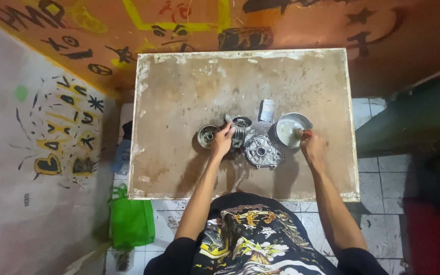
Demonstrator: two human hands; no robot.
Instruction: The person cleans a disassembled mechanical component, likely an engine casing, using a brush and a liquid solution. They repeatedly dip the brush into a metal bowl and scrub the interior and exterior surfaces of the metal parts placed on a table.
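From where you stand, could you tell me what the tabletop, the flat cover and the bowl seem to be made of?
The tabletop looks like worn painted board: brown, scuffed, with white chipped edges. The flat cover looks like cast metal: dull grey with a round hole in the middle. The bowl, by the right hand, seems thin shiny metal with a bright rim.
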